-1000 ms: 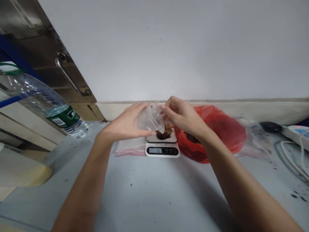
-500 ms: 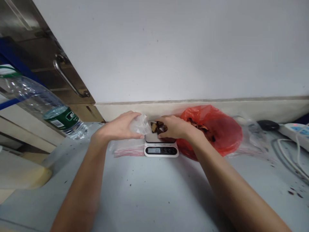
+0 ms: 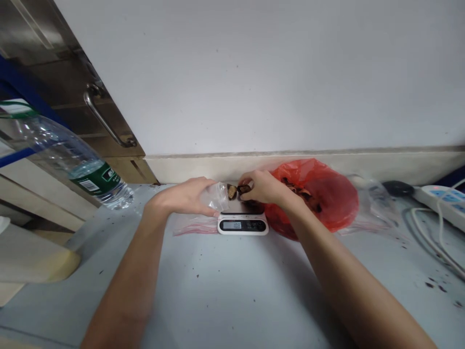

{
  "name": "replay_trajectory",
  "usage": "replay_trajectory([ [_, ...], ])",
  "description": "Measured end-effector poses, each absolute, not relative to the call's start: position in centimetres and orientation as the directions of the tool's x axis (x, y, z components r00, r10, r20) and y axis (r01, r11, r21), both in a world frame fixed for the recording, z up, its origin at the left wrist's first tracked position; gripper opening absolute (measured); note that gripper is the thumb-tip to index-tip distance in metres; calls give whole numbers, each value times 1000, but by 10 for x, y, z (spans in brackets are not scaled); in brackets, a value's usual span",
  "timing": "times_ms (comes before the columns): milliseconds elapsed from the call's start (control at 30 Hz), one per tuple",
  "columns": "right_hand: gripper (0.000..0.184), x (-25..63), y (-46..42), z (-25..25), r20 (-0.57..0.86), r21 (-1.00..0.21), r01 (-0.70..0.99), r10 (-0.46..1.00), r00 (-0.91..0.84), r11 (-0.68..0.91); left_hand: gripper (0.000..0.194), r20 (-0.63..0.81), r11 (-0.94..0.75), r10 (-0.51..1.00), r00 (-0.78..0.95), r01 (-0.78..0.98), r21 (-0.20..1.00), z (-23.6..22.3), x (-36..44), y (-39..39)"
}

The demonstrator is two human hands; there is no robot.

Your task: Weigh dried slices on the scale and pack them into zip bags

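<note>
A small digital scale (image 3: 242, 225) with a lit display, which seems to read 10.8, stands on the table by the wall. On its plate lie brown dried pieces (image 3: 232, 191), like peel or bark. My left hand (image 3: 191, 196) is closed on a clear plastic bag (image 3: 215, 196) at the plate's left edge. Over the right part of the plate, the fingers of my right hand (image 3: 259, 186) pinch a dark dried piece (image 3: 244, 188). Just right of the scale, an open red plastic bag (image 3: 332, 194) holds more dried pieces.
Flat zip bags (image 3: 196, 228) lie left of the scale, and another clear bag (image 3: 381, 208) lies right of the red one. A water bottle (image 3: 90, 172) and a whitish container (image 3: 36, 257) are at left. A power strip (image 3: 441, 201) with cables is at right.
My right hand has shifted slightly back and right, its fingers drawing together on a dried piece. My left hand and its clear bag have moved slightly right. The scale's display looks the same.
</note>
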State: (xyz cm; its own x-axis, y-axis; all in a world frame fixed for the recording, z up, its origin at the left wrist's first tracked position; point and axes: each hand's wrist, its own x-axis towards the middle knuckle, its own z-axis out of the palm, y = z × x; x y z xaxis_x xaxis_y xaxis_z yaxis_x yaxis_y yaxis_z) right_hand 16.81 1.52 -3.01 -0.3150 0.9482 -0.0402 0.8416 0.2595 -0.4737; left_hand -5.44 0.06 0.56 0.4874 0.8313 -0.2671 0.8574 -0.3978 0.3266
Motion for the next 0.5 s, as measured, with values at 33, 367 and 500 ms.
replay_trajectory([
  [33,31,168,15,-30,-40,-490,835,950,-308,250,76,-285,-391,826,486,859,331,5,-54,1],
  [367,32,182,13,-14,-54,-711,677,945,-322,190,63,-269,-381,831,486,851,361,1,-52,1],
  [500,33,190,8,1,-72,-849,498,895,-440,177,65,-204,-427,819,536,807,409,-5,-47,4],
])
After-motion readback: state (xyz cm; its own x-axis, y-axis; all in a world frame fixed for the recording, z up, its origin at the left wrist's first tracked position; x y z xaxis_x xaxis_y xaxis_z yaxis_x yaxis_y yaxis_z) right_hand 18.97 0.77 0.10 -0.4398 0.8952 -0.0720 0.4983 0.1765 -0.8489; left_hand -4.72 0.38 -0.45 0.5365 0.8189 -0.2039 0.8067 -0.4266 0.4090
